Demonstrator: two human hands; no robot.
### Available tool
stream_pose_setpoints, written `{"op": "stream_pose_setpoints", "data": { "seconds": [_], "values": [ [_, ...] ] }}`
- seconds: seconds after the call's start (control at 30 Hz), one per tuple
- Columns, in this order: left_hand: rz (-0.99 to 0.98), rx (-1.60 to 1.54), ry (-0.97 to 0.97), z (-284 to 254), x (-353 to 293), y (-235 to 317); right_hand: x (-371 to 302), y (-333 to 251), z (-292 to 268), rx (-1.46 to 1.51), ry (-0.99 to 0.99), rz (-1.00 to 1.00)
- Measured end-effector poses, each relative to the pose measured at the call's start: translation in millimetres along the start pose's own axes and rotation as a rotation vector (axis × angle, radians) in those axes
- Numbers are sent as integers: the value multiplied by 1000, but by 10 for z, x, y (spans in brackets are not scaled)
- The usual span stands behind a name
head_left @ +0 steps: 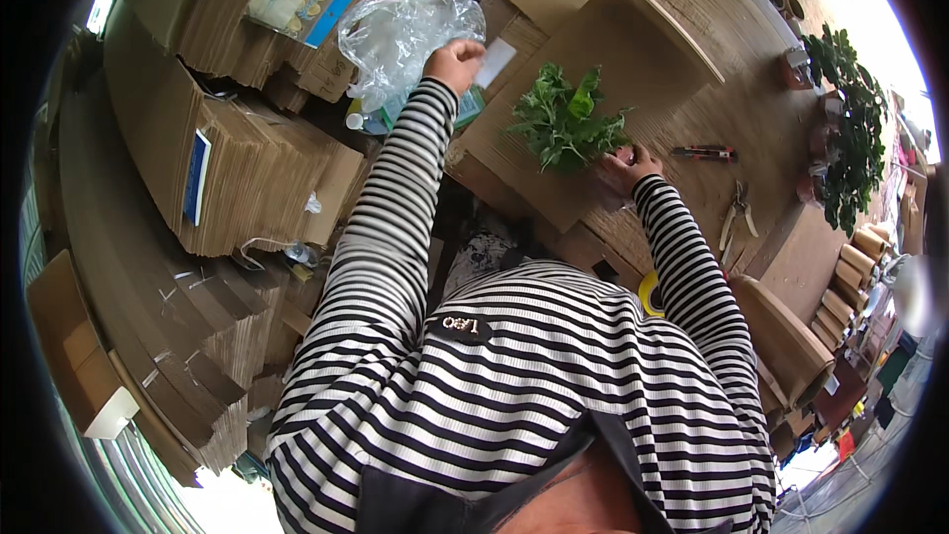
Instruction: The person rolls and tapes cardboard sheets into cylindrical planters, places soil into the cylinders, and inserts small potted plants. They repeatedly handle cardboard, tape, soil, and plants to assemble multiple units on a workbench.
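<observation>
My left hand [456, 65] is closed at the upper middle, its fingertips at the edge of a small white card [496, 63], which it seems to pinch. A crumpled clear plastic bag [400, 32] lies right beside that hand. At the right, my right hand [630, 167] is closed around the base of a leafy green plant [565, 119]. The plant lies tilted, its leaves spread over a flat cardboard sheet [524, 163]. What holds its roots is mostly hidden by my fingers.
Right of the plant lie a red-and-black utility knife [704, 152] and pruning shears [737, 214]. A row of potted plants [845, 129] lines the table's far right. Stacks of flattened cardboard [262, 173] fill the left. A yellow tape roll [650, 294] is near my right forearm.
</observation>
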State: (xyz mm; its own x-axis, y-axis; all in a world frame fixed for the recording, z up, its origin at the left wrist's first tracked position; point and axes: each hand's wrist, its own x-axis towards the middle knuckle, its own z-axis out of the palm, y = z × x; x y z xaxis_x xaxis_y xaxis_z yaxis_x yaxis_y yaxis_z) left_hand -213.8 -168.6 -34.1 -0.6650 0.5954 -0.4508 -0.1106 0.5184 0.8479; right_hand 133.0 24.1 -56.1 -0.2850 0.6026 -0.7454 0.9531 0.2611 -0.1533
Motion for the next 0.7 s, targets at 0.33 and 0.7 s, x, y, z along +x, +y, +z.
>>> {"op": "stream_pose_setpoints", "data": {
  "seconds": [0.33,0.7],
  "values": [
    [-329,-326,-443,551,-1063,-1237,506,252,-22,322,-300,-81],
    [-555,-276,-506,1480,-1619,-1743,-60,-14,-129,526,-411,-63]
  ]
}}
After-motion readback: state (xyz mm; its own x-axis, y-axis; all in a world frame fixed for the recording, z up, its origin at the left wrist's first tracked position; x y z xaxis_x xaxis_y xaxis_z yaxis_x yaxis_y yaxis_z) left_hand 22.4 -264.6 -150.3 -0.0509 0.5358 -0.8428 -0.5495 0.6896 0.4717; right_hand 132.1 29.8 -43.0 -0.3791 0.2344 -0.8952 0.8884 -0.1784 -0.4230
